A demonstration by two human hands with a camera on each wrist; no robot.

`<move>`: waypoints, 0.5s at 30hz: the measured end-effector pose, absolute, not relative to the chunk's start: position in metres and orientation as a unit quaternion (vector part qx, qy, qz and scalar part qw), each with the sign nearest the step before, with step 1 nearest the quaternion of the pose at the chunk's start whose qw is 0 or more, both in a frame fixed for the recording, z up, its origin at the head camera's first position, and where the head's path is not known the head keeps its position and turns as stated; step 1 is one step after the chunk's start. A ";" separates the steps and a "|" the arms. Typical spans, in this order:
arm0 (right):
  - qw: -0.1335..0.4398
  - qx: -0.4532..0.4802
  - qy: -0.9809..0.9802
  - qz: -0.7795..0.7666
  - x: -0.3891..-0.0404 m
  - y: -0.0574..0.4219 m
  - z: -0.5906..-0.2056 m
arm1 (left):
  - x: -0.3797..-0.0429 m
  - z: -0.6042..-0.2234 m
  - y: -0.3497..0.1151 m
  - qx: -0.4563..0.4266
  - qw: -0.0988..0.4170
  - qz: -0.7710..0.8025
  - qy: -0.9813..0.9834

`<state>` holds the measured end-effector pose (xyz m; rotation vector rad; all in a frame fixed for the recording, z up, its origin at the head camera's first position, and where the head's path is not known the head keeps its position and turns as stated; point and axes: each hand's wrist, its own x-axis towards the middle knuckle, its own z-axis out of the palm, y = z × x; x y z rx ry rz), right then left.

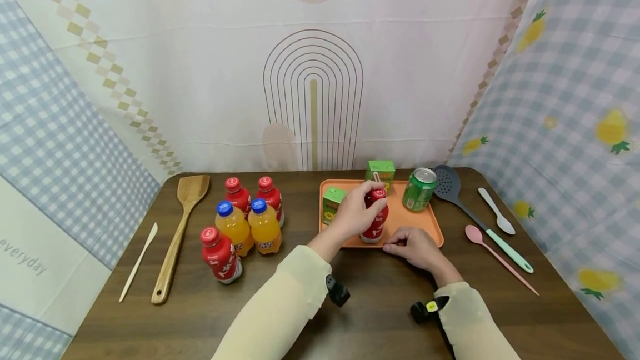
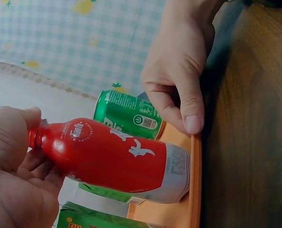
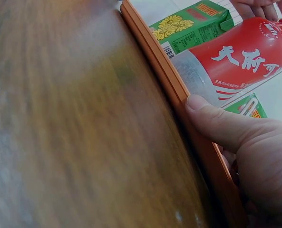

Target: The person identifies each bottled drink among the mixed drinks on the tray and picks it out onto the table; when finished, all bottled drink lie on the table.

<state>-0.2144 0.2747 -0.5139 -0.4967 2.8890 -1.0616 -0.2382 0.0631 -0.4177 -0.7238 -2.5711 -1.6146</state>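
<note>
My left hand [image 1: 357,210] grips a red bottle [image 2: 107,152] around its neck, just under the cap. The bottle stands upright at the front edge of an orange tray [image 1: 427,231], its base just inside the rim. With thumb and curled fingers, my right hand [image 1: 417,248] pinches the tray's front rim, to the right of the bottle. Also on the tray are a green juice carton [image 1: 331,204] at the left, another green carton [image 1: 381,169] with a straw at the back, and a green can [image 1: 419,189] at the right.
Left of the tray stand two orange juice bottles [image 1: 265,228] and several red bottles [image 1: 221,257]. A wooden spatula [image 1: 175,243] and a white knife [image 1: 138,263] lie further left. On the right lie a slotted spatula [image 1: 447,182], a pink spoon [image 1: 500,257] and a white spoon [image 1: 496,210].
</note>
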 end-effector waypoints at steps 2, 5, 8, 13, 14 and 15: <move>0.010 -0.160 0.926 -0.342 -0.215 0.275 -0.514 | -0.238 -0.418 0.064 -0.228 0.021 -0.514 -0.826; 0.007 -0.162 0.925 -0.343 -0.215 0.276 -0.514 | -0.237 -0.419 0.066 -0.225 0.036 -0.511 -0.829; 0.008 -0.161 0.925 -0.345 -0.215 0.276 -0.514 | -0.235 -0.422 0.067 -0.219 0.054 -0.511 -0.829; 0.015 -0.161 0.924 -0.347 -0.214 0.275 -0.514 | -0.231 -0.426 0.069 -0.206 0.061 -0.536 -0.816; 0.015 -0.161 0.924 -0.348 -0.214 0.275 -0.514 | -0.230 -0.427 0.069 -0.203 0.060 -0.545 -0.811; 0.014 -0.161 0.924 -0.348 -0.214 0.275 -0.514 | -0.229 -0.426 0.069 -0.199 0.059 -0.553 -0.807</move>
